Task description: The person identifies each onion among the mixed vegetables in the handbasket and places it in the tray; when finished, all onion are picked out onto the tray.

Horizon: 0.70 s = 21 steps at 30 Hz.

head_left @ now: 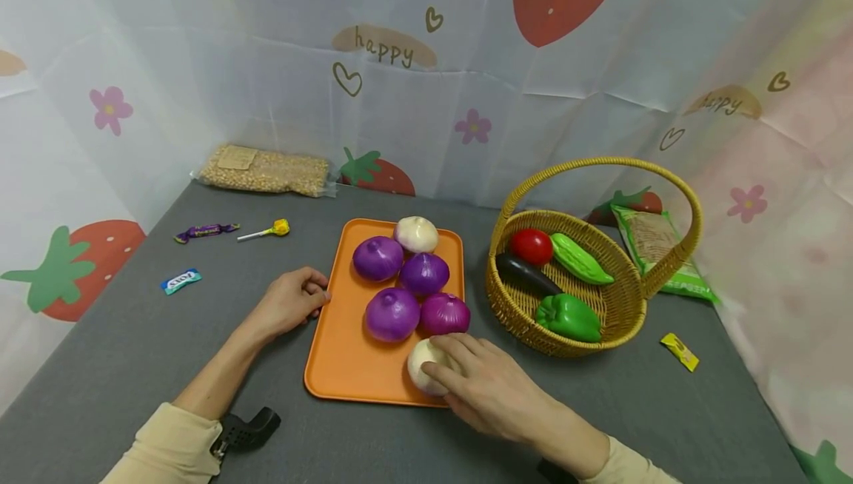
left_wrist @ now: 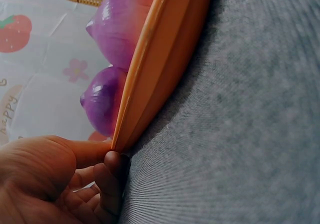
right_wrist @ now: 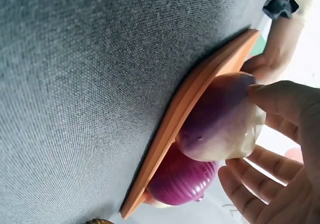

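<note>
An orange tray [head_left: 340,365] lies on the grey table with several purple onions [head_left: 392,314] and a white onion [head_left: 416,234] at its far end. At the tray's near right corner, my right hand [head_left: 440,354] grips another whitish onion [head_left: 421,369], thumb on one side and fingers over the top. The right wrist view shows that onion [right_wrist: 220,124] resting on the tray [right_wrist: 200,104] inside my right hand [right_wrist: 240,134], a purple onion [right_wrist: 182,181] behind it. My left hand [head_left: 316,295] pinches the tray's left rim; the left wrist view shows thumb and finger of that hand [left_wrist: 107,156] at the tray's edge [left_wrist: 165,59].
A wicker basket [head_left: 513,306] right of the tray holds a tomato [head_left: 531,246], eggplant [head_left: 526,274], green gourd [head_left: 580,258] and green pepper [head_left: 569,317]. Grain bag [head_left: 266,171], green packet [head_left: 656,247], lollipop [head_left: 266,231] and wrapped candies [head_left: 205,231] lie around. Curtains enclose the table.
</note>
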### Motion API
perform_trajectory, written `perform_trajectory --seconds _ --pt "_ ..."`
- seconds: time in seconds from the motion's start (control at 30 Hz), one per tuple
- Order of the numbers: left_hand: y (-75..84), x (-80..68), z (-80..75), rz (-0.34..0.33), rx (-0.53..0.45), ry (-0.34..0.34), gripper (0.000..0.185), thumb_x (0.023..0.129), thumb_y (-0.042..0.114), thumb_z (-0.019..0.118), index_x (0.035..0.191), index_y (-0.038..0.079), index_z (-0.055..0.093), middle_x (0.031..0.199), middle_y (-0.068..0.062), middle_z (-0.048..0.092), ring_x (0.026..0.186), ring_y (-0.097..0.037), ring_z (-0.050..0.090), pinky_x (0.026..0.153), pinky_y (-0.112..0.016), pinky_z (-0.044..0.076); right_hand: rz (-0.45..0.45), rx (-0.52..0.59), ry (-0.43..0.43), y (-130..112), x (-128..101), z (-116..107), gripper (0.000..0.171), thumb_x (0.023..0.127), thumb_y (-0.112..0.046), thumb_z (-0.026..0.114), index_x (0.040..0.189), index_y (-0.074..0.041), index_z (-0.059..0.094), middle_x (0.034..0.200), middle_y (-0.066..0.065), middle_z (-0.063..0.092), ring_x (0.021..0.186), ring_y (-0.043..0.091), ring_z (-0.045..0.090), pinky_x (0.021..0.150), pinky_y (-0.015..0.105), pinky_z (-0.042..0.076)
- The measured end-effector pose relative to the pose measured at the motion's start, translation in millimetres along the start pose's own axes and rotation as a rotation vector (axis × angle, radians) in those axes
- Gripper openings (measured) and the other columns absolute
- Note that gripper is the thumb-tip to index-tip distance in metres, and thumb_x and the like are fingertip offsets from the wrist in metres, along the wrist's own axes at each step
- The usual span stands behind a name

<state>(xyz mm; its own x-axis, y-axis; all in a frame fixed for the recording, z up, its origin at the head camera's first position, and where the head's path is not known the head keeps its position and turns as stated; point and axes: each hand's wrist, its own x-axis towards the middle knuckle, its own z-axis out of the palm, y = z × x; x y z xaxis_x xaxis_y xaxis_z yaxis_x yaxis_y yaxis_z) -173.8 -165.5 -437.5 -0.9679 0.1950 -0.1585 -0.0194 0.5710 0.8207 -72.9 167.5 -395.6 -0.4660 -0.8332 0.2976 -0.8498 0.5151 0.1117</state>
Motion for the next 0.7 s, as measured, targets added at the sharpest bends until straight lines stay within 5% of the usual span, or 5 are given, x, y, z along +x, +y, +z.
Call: perform_trajectory --seconds 0.7 --pt "2.4 -1.1 0.4 0.004 -0.012 0.004 0.027 0.095 0.016 0.061 0.115 -0.002 0.059 0.084 -0.009 0.066 0.059 -0.012 0.055 0.053 -0.027 0.047 0.038 -0.032 0.010 4.5 6.2 5.4 0.036 0.084 -0.016 0.076 0.118 -0.019 0.065 0.132 0.013 0.058 0.121 0.027 0.057 0.096 0.038 0.053"
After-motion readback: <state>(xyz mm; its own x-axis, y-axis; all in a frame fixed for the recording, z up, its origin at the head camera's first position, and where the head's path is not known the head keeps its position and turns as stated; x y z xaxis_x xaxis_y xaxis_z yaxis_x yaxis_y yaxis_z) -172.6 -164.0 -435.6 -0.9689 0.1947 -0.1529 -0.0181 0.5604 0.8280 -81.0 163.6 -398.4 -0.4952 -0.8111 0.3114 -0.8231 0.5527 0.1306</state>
